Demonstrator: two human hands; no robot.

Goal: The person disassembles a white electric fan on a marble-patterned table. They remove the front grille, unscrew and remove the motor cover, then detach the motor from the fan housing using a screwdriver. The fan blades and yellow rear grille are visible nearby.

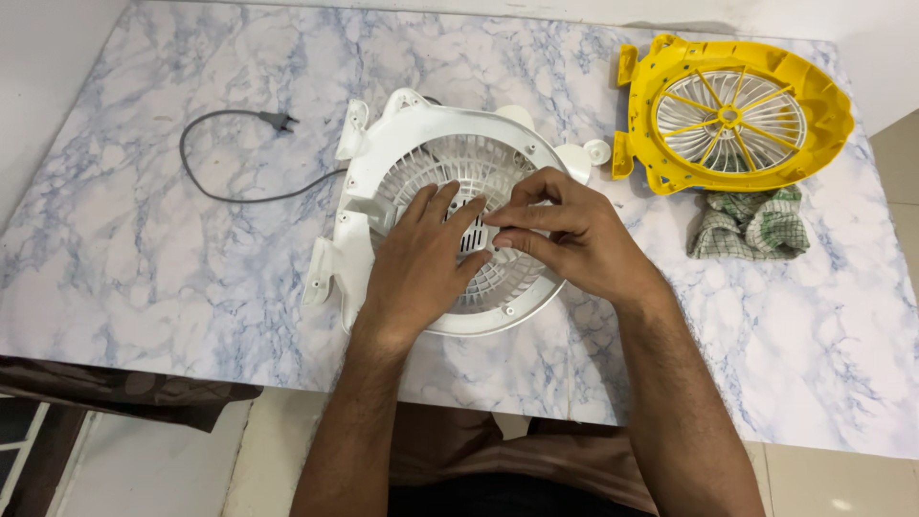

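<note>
A white plastic fan housing (383, 158) with a round grille lies flat on the marble-patterned table (144, 220). My left hand (421, 258) rests palm down on the grille, fingers spread toward its centre. My right hand (565, 235) lies beside it, fingertips pinched at the grille's middle; whether it grips a small part there is hidden. A grey power cord (215, 187) with a plug runs left from the housing.
A yellow fan cover (732, 115) with a white grille inside lies at the table's far right. A green checked cloth (751, 225) sits just below it. The table's near edge runs in front of my forearms, with tiled floor beneath.
</note>
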